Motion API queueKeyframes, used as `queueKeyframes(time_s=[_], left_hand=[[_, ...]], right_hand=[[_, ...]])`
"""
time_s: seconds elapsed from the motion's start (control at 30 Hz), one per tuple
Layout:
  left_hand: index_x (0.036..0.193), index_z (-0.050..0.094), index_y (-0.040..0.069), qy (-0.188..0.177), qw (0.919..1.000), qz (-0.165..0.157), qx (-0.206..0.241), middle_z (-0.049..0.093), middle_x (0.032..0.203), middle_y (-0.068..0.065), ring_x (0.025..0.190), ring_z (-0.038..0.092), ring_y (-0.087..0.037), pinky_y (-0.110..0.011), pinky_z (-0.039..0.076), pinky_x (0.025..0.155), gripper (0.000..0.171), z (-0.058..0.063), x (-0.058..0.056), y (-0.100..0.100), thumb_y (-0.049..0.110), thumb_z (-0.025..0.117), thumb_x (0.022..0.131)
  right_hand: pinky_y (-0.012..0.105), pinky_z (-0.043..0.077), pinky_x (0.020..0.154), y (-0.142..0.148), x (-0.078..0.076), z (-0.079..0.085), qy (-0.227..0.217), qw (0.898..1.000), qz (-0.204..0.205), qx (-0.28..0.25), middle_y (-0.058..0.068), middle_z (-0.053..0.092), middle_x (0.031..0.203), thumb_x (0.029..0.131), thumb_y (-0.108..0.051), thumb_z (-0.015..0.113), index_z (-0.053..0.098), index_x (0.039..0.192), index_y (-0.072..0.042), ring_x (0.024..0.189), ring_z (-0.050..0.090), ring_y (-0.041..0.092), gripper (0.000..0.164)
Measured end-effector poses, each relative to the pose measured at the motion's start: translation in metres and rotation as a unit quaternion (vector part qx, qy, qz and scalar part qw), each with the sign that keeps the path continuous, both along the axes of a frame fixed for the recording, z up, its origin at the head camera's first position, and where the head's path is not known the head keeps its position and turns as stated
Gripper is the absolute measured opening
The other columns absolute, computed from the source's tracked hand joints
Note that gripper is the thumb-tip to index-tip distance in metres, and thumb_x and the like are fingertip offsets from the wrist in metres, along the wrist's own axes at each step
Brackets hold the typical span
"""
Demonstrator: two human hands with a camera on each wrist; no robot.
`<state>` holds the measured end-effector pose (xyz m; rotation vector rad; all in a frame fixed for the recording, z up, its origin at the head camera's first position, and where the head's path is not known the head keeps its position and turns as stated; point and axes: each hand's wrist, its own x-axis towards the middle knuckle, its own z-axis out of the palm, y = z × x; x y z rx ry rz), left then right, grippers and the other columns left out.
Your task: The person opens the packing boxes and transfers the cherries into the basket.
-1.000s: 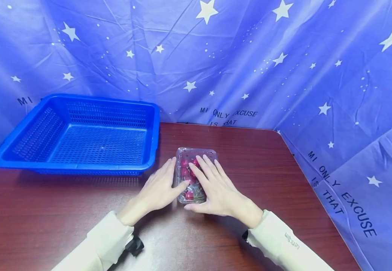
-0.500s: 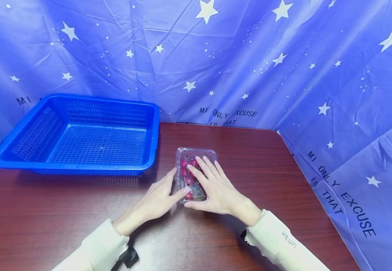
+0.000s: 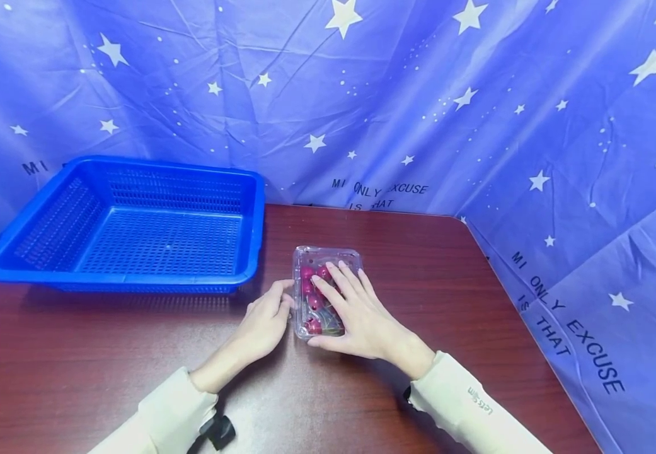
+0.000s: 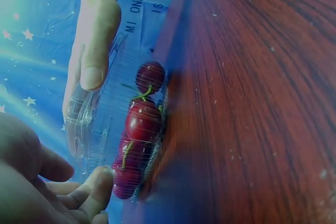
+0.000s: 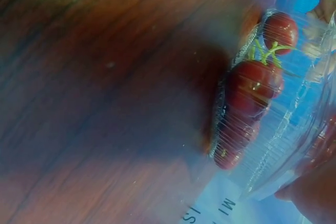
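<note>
A clear plastic clamshell box lies on the table, its lid down. Inside are several round, shiny red fruits with green stems, seen through the ribbed side in both wrist views. My right hand rests on top of the lid with its fingers spread, covering the box's right part. At the left edge of the box is my left hand, fingers bent. One of its fingertips touches or nearly touches the box's side in the left wrist view, while the thumb stays apart from it.
A blue plastic basket with slotted walls stands at the back left, and nothing shows inside it. The dark red wooden table ends against a blue star-patterned curtain behind and on the right.
My left hand has drawn back from lying along the box's left side, its thumb leaving the lid and its fingers bending at the edge. My right hand has stayed on the lid.
</note>
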<state>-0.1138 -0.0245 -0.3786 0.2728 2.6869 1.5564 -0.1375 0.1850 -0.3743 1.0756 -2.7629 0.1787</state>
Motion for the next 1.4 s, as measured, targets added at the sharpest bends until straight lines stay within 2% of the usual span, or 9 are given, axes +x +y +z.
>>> queueKeyframes(time_s=[0.13, 0.3, 0.47, 0.6, 0.7, 0.93, 1.13, 1.4], left_hand=[[0.13, 0.048, 0.0, -0.014, 0.9993, 0.002, 0.034, 0.067, 0.09, -0.011, 0.081, 0.062, -0.019, -0.045, 0.051, 0.082, 0.037, -0.003, -0.001, 0.0, 0.004, 0.05, 0.093], [0.126, 0.044, -0.002, -0.063, 0.9899, -0.01, 0.127, 0.067, 0.085, -0.018, 0.072, 0.064, -0.021, -0.039, 0.052, 0.071, 0.035, -0.007, -0.005, -0.001, 0.0, 0.053, 0.091], [0.128, 0.037, -0.006, -0.114, 0.9761, -0.026, 0.183, 0.066, 0.077, -0.015, 0.063, 0.061, -0.015, -0.028, 0.047, 0.057, 0.04, -0.017, -0.012, -0.003, 0.001, 0.054, 0.093], [0.13, 0.038, -0.008, -0.173, 0.9561, -0.052, 0.23, 0.063, 0.075, -0.006, 0.058, 0.061, -0.011, -0.021, 0.047, 0.045, 0.042, -0.02, -0.016, -0.008, 0.005, 0.055, 0.094], [0.125, 0.044, -0.008, -0.208, 0.9421, -0.059, 0.256, 0.062, 0.072, -0.001, 0.056, 0.063, -0.01, -0.019, 0.048, 0.039, 0.039, -0.019, -0.019, -0.01, 0.008, 0.057, 0.092], [0.103, 0.056, -0.004, -0.242, 0.9368, -0.03, 0.251, 0.062, 0.068, -0.001, 0.055, 0.064, -0.011, -0.018, 0.045, 0.039, 0.023, -0.017, -0.025, -0.012, 0.009, 0.063, 0.085], [0.095, 0.059, 0.002, -0.276, 0.9292, -0.026, 0.245, 0.062, 0.067, 0.0, 0.055, 0.064, -0.01, -0.016, 0.041, 0.039, 0.015, -0.018, -0.031, -0.012, 0.01, 0.063, 0.083], [0.087, 0.06, 0.002, -0.263, 0.9352, -0.033, 0.235, 0.062, 0.062, 0.002, 0.052, 0.064, -0.009, -0.015, 0.043, 0.04, 0.007, -0.014, -0.034, -0.01, 0.007, 0.059, 0.082]], right_hand=[[0.065, 0.021, 0.114, -0.001, 0.0, -0.001, 0.006, 1.0, 0.002, 0.002, 0.02, 0.033, 0.155, 0.073, -0.071, 0.061, 0.033, 0.15, -0.017, 0.145, 0.021, 0.037, 0.098], [0.064, 0.021, 0.114, -0.001, 0.0, 0.0, 0.01, 1.0, -0.002, 0.008, 0.02, 0.034, 0.155, 0.073, -0.071, 0.061, 0.034, 0.15, -0.016, 0.145, 0.022, 0.037, 0.098], [0.064, 0.021, 0.114, -0.001, 0.0, 0.0, 0.01, 1.0, -0.004, 0.013, 0.019, 0.033, 0.155, 0.073, -0.071, 0.061, 0.033, 0.15, -0.016, 0.144, 0.022, 0.037, 0.098], [0.064, 0.021, 0.114, -0.001, 0.001, 0.0, 0.009, 1.0, -0.001, 0.011, 0.02, 0.033, 0.155, 0.073, -0.071, 0.061, 0.033, 0.15, -0.016, 0.144, 0.022, 0.037, 0.099], [0.065, 0.022, 0.113, -0.001, 0.0, 0.0, 0.013, 1.0, -0.001, 0.01, 0.02, 0.034, 0.155, 0.073, -0.07, 0.062, 0.033, 0.15, -0.015, 0.144, 0.023, 0.038, 0.099], [0.065, 0.022, 0.113, -0.005, 0.0, 0.0, 0.008, 1.0, -0.002, 0.015, 0.02, 0.033, 0.155, 0.073, -0.072, 0.06, 0.032, 0.151, -0.016, 0.144, 0.022, 0.037, 0.099], [0.064, 0.02, 0.115, -0.006, -0.001, 0.001, -0.001, 1.0, -0.006, 0.026, 0.019, 0.03, 0.157, 0.074, -0.072, 0.059, 0.028, 0.152, -0.016, 0.145, 0.019, 0.036, 0.1], [0.065, 0.022, 0.113, -0.006, -0.001, 0.0, 0.001, 1.0, -0.011, 0.022, 0.019, 0.031, 0.156, 0.074, -0.071, 0.06, 0.03, 0.151, -0.016, 0.144, 0.022, 0.037, 0.099]])
